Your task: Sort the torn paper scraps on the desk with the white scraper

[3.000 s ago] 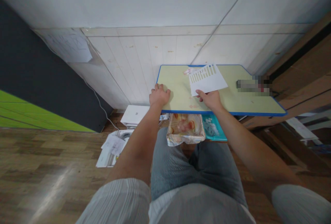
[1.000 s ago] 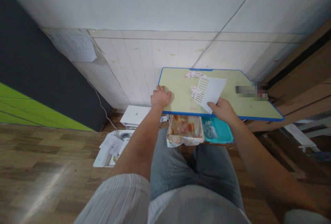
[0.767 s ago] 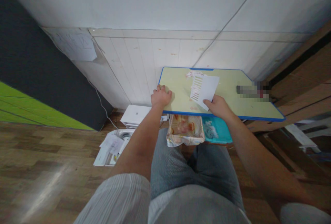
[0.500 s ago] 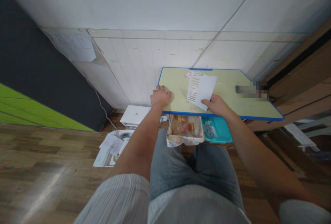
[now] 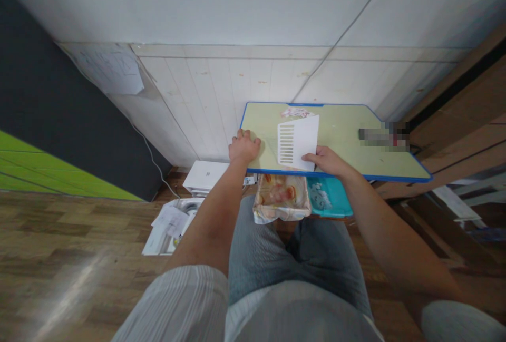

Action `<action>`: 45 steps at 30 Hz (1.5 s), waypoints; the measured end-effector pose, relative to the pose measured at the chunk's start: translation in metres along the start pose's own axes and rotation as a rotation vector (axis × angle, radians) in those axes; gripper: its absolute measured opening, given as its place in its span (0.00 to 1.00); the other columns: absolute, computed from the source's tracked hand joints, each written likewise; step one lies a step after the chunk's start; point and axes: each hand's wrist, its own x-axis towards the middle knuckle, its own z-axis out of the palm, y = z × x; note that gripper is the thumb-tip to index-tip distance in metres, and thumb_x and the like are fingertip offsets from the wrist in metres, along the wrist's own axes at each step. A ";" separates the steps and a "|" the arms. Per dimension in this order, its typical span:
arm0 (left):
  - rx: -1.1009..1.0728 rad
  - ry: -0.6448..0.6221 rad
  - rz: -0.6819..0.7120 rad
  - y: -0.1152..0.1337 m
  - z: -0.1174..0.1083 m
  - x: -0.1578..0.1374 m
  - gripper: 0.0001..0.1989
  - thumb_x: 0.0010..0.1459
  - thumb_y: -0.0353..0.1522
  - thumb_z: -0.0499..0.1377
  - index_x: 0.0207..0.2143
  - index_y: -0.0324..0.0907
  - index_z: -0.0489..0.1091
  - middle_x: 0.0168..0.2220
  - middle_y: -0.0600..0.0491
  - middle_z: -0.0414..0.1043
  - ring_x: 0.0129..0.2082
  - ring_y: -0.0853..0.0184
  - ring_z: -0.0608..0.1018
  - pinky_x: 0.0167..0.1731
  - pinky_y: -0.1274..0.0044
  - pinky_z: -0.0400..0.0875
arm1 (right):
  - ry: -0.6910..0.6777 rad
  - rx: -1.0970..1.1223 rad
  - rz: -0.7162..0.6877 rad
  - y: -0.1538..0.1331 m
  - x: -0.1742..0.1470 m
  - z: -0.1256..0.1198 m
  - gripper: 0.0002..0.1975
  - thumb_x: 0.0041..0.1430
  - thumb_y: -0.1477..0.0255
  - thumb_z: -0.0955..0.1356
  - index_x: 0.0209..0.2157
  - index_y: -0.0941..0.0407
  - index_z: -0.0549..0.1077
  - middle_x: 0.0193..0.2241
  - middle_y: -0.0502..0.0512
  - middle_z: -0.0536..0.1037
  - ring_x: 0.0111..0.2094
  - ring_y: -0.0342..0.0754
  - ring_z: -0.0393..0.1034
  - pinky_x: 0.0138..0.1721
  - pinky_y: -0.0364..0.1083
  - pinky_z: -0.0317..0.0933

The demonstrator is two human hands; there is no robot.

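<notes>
My right hand [image 5: 326, 160] pinches the lower right edge of a white slotted sheet [image 5: 310, 142], thumb on top. A column of narrow cut-out slots runs down the sheet's left side, and the table's yellow colour shows through them. The sheet is over the pale yellow table [image 5: 343, 120] with blue edging. On the table's left edge rests my left hand [image 5: 244, 147], palm down, fingers apart and holding nothing. Behind the sheet lies a small heap of pinkish-white scraps [image 5: 296, 113], partly covered by it.
A cloth-lined basket [image 5: 282, 213] and a turquoise tray [image 5: 336, 206] with pale bits stand below the table's front edge. At the table's right lies a blurred-out object [image 5: 379, 136]. White boxes [image 5: 205, 176] and papers [image 5: 171, 220] are on the floor at left.
My right hand has moved the slotted sheet slightly left and turned it, so its slots now face up more squarely. My left hand stays on the table edge.
</notes>
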 end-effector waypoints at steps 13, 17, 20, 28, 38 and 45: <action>0.000 0.006 0.005 0.000 0.000 0.000 0.31 0.76 0.46 0.50 0.73 0.44 0.69 0.80 0.40 0.62 0.69 0.41 0.75 0.64 0.52 0.77 | -0.102 0.083 0.009 0.001 -0.017 -0.004 0.19 0.47 0.62 0.82 0.40 0.56 0.89 0.44 0.61 0.91 0.46 0.62 0.87 0.57 0.62 0.78; 0.005 0.006 0.003 -0.001 0.001 0.000 0.31 0.76 0.47 0.50 0.73 0.45 0.69 0.80 0.41 0.61 0.69 0.42 0.74 0.64 0.52 0.77 | -0.035 0.119 -0.007 0.005 -0.016 -0.003 0.22 0.49 0.59 0.82 0.44 0.55 0.89 0.48 0.60 0.91 0.49 0.62 0.87 0.57 0.61 0.78; 0.009 0.006 0.001 -0.001 0.002 0.000 0.31 0.76 0.47 0.50 0.74 0.46 0.68 0.80 0.41 0.62 0.69 0.42 0.75 0.64 0.54 0.77 | 0.021 0.126 -0.005 0.010 -0.011 0.003 0.20 0.53 0.60 0.81 0.45 0.55 0.88 0.50 0.60 0.91 0.49 0.61 0.87 0.56 0.60 0.79; -0.004 0.009 -0.003 -0.001 0.001 0.001 0.31 0.75 0.47 0.50 0.73 0.46 0.69 0.79 0.41 0.63 0.69 0.42 0.75 0.64 0.53 0.76 | 0.061 0.113 0.008 0.016 -0.005 0.010 0.17 0.54 0.62 0.80 0.44 0.55 0.87 0.49 0.61 0.91 0.47 0.61 0.87 0.54 0.60 0.79; 0.000 0.006 0.004 -0.002 0.002 0.001 0.31 0.76 0.47 0.50 0.74 0.46 0.68 0.80 0.41 0.62 0.69 0.43 0.75 0.64 0.54 0.76 | -0.037 0.113 0.016 0.006 -0.011 0.001 0.18 0.48 0.66 0.80 0.43 0.55 0.89 0.48 0.59 0.91 0.48 0.60 0.86 0.57 0.59 0.78; -0.001 0.003 0.003 -0.002 0.002 0.001 0.31 0.76 0.47 0.50 0.74 0.47 0.68 0.80 0.41 0.62 0.70 0.42 0.74 0.65 0.53 0.76 | -0.045 0.106 0.042 0.004 -0.017 -0.002 0.19 0.45 0.64 0.79 0.40 0.56 0.89 0.43 0.59 0.92 0.42 0.59 0.86 0.48 0.56 0.79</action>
